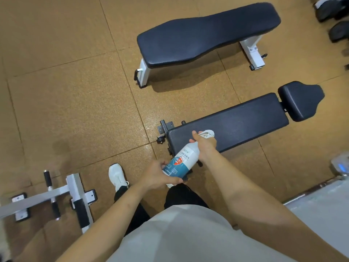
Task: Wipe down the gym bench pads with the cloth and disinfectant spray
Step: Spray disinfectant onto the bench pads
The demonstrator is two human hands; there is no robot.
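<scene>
A white and teal disinfectant bottle (182,162) is held tilted over the near end of the closer black bench pad (238,123). My left hand (159,173) grips the bottle's base. My right hand (204,142) wraps around the bottle's top, covering the spray head, and something white (208,133) sticks out past its fingers; I cannot tell if it is the cloth or the sprayer. A separate black seat pad (302,100) sits at that bench's far end. A second flat bench with a long black pad (205,33) stands farther away on white legs.
The floor is tan rubber tiles (75,101). A white and black machine frame (54,197) lies at the lower left. My white shoe (117,175) stands beside the near bench. Dark weights (338,19) sit at the top right, and a pale platform edge (321,201) at the right.
</scene>
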